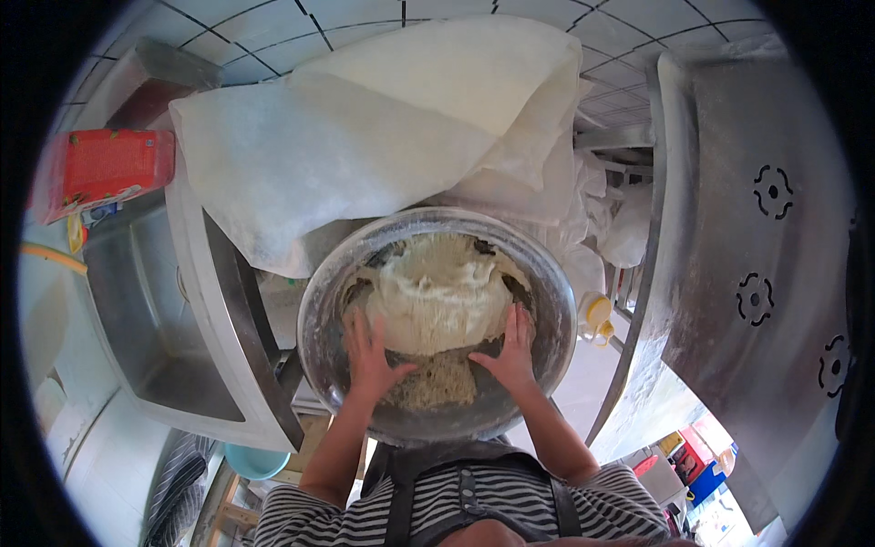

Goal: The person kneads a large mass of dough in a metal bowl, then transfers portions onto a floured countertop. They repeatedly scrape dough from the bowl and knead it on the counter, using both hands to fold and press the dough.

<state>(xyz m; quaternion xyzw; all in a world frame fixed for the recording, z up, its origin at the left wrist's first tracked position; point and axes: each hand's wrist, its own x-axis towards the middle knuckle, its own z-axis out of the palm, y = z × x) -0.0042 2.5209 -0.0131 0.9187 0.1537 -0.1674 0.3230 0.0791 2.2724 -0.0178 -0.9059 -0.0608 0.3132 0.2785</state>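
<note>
A large round metal basin (pixel 557 342) stands in front of me with a mass of pale, sticky dough (pixel 437 294) in it. A rough, darker patch of dough (pixel 437 383) clings to the basin's bottom nearer to me. My left hand (pixel 369 355) is inside the basin at the dough's left edge, fingers spread and pointing away from me. At the right edge my right hand (pixel 511 349) is held the same way, thumb apart. Neither hand is closed on anything; whether the fingertips touch the dough, I cannot tell.
A pale cloth or plastic sheet (pixel 383 130) lies behind the basin. At left are a metal sink (pixel 178 369) and a red plastic container (pixel 113 167). A metal surface with cut-out marks (pixel 718 225) stands at right, near a yellow-capped bottle (pixel 596 311). A turquoise bowl (pixel 256 461) sits low at left.
</note>
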